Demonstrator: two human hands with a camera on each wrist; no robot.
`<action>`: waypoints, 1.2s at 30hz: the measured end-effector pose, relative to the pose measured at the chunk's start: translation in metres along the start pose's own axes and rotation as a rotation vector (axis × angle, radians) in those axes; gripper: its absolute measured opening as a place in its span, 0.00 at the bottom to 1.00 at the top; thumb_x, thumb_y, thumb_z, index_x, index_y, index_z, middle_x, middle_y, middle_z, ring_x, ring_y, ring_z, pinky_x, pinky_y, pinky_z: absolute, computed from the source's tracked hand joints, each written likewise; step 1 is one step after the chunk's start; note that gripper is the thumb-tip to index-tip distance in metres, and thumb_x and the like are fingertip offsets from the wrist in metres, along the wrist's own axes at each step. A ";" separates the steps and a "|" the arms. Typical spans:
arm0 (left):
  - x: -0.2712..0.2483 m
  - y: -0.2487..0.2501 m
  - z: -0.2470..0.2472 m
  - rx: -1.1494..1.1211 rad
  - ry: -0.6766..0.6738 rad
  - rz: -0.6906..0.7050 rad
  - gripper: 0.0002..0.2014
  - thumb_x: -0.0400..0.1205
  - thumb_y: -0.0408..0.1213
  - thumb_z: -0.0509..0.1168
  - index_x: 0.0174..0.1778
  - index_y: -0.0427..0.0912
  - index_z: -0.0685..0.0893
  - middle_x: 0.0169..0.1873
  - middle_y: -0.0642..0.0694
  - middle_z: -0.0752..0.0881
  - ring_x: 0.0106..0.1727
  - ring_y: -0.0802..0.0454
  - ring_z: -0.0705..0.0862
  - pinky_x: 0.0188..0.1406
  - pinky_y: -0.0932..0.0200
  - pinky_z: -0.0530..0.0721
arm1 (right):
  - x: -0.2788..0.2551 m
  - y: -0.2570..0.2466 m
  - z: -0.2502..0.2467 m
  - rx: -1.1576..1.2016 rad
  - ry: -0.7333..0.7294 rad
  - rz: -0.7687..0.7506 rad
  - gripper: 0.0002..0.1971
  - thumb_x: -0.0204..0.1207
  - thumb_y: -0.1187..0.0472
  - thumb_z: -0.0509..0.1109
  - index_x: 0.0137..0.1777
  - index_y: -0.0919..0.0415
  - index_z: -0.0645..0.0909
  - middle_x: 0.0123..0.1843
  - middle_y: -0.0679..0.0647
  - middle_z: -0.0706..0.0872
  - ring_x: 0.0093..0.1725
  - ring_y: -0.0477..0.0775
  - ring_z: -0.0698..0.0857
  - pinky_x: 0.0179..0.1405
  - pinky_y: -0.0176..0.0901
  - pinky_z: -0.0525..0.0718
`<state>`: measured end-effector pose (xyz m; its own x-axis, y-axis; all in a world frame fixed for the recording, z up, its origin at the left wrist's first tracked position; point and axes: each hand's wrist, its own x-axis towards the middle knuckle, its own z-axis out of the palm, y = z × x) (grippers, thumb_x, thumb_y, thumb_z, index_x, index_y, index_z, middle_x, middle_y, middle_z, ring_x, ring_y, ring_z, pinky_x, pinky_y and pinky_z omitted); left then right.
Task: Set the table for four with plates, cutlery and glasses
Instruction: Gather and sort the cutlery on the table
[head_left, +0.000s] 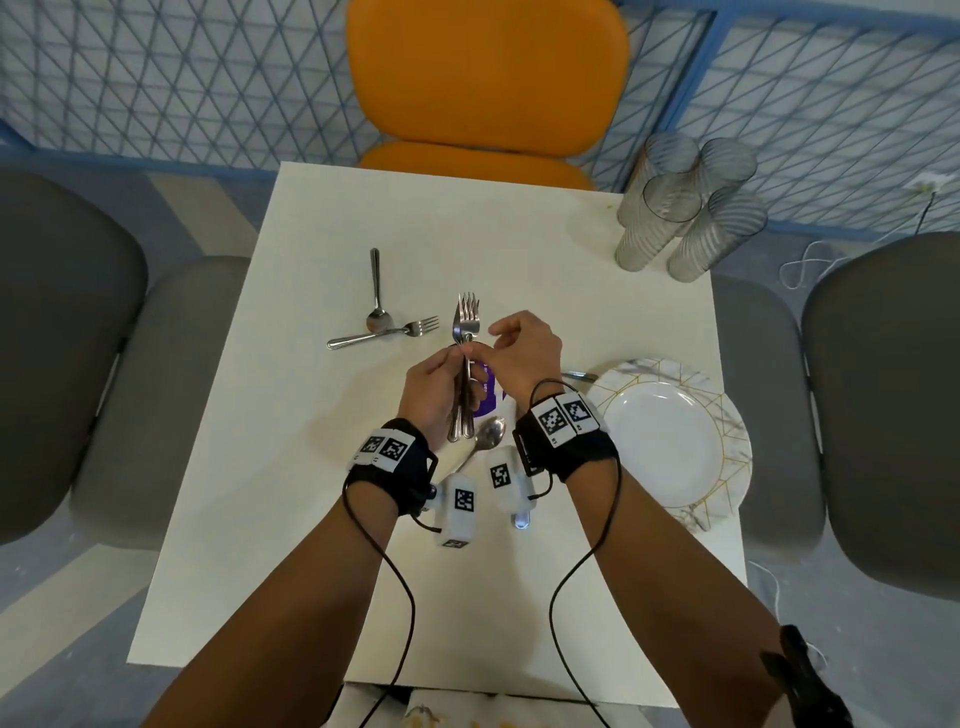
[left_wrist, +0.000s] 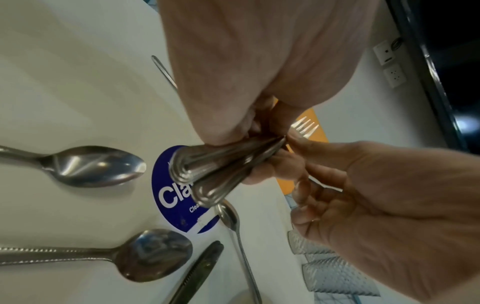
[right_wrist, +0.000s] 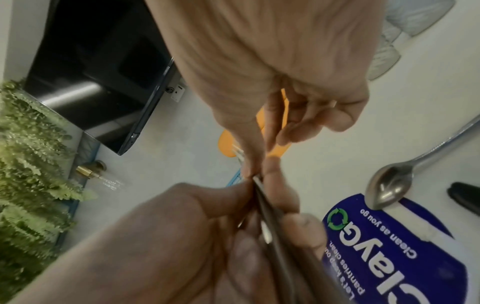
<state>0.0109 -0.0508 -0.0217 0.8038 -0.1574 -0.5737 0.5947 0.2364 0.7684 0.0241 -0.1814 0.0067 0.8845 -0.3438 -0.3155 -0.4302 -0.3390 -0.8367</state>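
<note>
My left hand (head_left: 451, 364) grips a bundle of forks (head_left: 466, 317) by the handles and holds them upright over the middle of the white table (head_left: 291, 467), tines pointing away. My right hand (head_left: 480, 340) pinches the neck of one fork in the bundle between thumb and forefinger. In the left wrist view the handle ends (left_wrist: 205, 174) stick out under my left hand (left_wrist: 259, 152), and the right hand (left_wrist: 293, 139) touches the bundle. The right wrist view shows the pinch of the right hand (right_wrist: 255, 174) just above the left hand (right_wrist: 168, 236).
A spoon (head_left: 376, 296) and a fork (head_left: 384, 335) lie crossed at the table's left. Another spoon (head_left: 485, 439) lies near my wrists, over a blue sticker (head_left: 488, 395). Stacked plates (head_left: 727, 452) sit at the right edge, with several glasses (head_left: 685, 218) at the far right corner. Chairs surround the table.
</note>
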 end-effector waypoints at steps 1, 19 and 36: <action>-0.001 0.000 -0.003 -0.005 -0.001 -0.008 0.15 0.94 0.36 0.57 0.59 0.34 0.88 0.33 0.41 0.85 0.30 0.45 0.81 0.30 0.55 0.81 | 0.001 -0.001 -0.003 0.007 -0.012 -0.006 0.21 0.63 0.51 0.87 0.52 0.55 0.85 0.41 0.49 0.88 0.40 0.44 0.87 0.41 0.32 0.84; -0.020 0.014 -0.003 -0.056 -0.109 -0.030 0.18 0.94 0.32 0.51 0.50 0.34 0.87 0.35 0.38 0.82 0.29 0.45 0.79 0.27 0.56 0.77 | 0.007 -0.002 0.004 0.217 -0.039 0.119 0.06 0.71 0.63 0.82 0.42 0.64 0.89 0.33 0.54 0.93 0.31 0.51 0.92 0.36 0.42 0.89; 0.003 0.022 -0.062 -0.068 0.067 -0.136 0.14 0.91 0.36 0.54 0.42 0.41 0.80 0.26 0.49 0.72 0.21 0.54 0.64 0.21 0.61 0.59 | 0.046 -0.013 0.045 0.097 -0.268 0.076 0.08 0.75 0.57 0.78 0.51 0.57 0.89 0.43 0.52 0.93 0.35 0.46 0.87 0.40 0.42 0.85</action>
<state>0.0255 0.0133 -0.0237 0.7119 -0.1290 -0.6904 0.6938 0.2816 0.6628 0.0783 -0.1537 -0.0166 0.8719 -0.1174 -0.4753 -0.4895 -0.2310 -0.8409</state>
